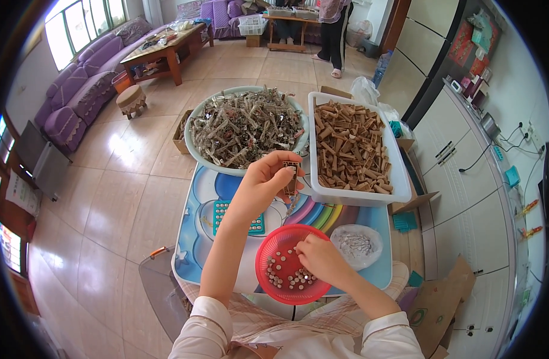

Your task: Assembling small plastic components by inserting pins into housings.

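My left hand (263,180) is closed on a small brown plastic casing (291,172), held up over the middle of the low table with its open side showing. A thin, glinting strand hangs below the casing. Inside a red plastic basket (262,263), my right hand (323,257) has its fingertips pinched together near the far rim. Whatever they hold is too small to make out. Small round silver button cells (299,279) lie scattered in the basket. Left of it, partly behind my left forearm, a teal tray (257,225) carries rows of similar round pieces.
A pale round basin (189,134) heaped with clear, wired parts stands at the back left. Beside it, a white bin (400,179) holds many brown casings. Small metal pieces fill a clear plastic bag (357,246) at right. Another person (333,30) stands across the room.
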